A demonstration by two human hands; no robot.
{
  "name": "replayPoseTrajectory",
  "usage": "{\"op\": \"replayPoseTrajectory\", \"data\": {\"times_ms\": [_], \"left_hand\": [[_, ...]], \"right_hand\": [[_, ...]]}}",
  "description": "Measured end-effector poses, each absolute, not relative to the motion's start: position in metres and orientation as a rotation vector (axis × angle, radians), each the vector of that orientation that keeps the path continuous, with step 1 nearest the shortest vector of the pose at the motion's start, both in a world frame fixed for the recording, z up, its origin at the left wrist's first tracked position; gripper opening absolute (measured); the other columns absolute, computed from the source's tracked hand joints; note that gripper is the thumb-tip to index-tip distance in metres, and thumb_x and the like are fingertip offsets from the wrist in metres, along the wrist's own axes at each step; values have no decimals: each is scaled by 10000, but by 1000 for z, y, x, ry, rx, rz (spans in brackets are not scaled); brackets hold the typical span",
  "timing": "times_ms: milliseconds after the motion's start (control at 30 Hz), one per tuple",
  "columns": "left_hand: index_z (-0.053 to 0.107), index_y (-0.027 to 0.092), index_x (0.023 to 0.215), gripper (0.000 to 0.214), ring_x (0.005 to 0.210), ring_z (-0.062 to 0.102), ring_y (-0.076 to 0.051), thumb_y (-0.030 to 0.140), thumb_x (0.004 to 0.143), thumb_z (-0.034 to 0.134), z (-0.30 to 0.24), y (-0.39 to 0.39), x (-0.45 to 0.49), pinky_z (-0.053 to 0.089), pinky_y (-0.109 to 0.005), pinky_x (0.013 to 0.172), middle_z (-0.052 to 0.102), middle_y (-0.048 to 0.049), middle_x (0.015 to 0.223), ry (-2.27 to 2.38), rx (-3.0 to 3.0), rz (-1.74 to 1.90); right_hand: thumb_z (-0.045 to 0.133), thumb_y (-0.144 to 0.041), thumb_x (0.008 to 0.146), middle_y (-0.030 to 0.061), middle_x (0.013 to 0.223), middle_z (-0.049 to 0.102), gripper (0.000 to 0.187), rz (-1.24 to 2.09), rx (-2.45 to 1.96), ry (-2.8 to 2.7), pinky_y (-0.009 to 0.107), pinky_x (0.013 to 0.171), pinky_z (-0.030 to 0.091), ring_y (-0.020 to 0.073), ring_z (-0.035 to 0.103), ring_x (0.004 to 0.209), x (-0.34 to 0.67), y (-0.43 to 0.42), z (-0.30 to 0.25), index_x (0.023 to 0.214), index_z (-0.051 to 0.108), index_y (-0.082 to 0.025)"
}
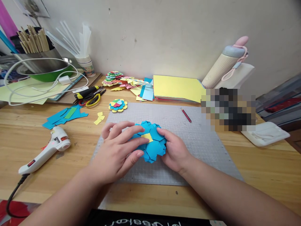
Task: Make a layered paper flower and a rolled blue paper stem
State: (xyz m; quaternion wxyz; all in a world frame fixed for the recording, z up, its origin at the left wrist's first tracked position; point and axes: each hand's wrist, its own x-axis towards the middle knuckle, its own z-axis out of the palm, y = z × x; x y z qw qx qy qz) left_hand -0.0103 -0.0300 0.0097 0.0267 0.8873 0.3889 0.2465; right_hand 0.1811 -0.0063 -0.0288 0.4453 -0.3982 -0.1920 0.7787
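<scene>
My right hand (175,149) grips a layered blue paper flower (154,152) by its right edge, thumb on top and the other fingers mostly hidden behind. The flower is held over the grey cutting mat. At its centre lies a small yellow paper piece (147,137). My left hand (115,150) reaches over the flower's left side with fingers spread. One fingertip touches the yellow piece, and the thumb is close to the lower petals.
A white glue gun (48,150) lies left, near blue paper scraps (63,116) and yellow scraps (99,118). A multicoloured paper flower (118,105) and a pencil (186,115) lie beyond my hands on the cutting mat (188,169). Scissors (94,99) and yellow paper (177,88) are behind.
</scene>
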Motion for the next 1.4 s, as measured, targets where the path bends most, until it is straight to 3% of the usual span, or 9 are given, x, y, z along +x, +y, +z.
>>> {"op": "replayPoseTrajectory", "data": {"times_ms": [333,533,867,1100,1267,1400], "left_hand": [[664,348,1160,342,1203,399,-308,474,933,442,12,-31,-10,173,-474,997,584,-31,1302,1190,2756,716],[659,307,1106,517,1144,432,-280,513,973,203,10,-27,-11,225,-461,964,565,-54,1230,1172,2438,953],[674,359,1143,377,1186,398,-325,519,927,410,10,-30,-12,213,-490,966,558,-41,1293,1257,2736,807],[650,345,1171,330,1219,405,-335,461,886,533,10,-34,-11,183,-498,1035,575,-38,1319,1227,2876,770],[632,294,1011,170,1139,487,-279,278,844,608,7,-33,-2,283,-478,1009,580,-35,1188,1481,2442,1117],[485,244,1178,463,1153,517,-265,363,778,687,1,-27,3,403,-444,980,566,-73,1204,1468,1719,1103]], "right_hand": [[614,-351,800,49,864,741,212,1936,-1034,-372,357,696,489,231,669,810,180,-7,-29,894,699,-181],[670,-382,753,50,818,737,197,1866,-991,-489,386,746,496,257,669,858,180,-7,-29,767,690,-187],[667,-391,745,55,800,741,207,1858,-930,-523,392,762,502,271,670,881,180,-7,-28,766,712,-191],[677,-394,757,27,706,703,209,1802,-940,-603,339,673,483,222,647,742,182,-8,-30,680,674,-199],[660,-412,809,5,681,679,219,1738,-879,-782,307,615,471,187,615,662,183,-12,-32,696,695,-228],[624,-426,848,21,765,716,212,1785,-825,-864,317,643,492,215,646,768,183,-15,-30,818,733,-246]]}}
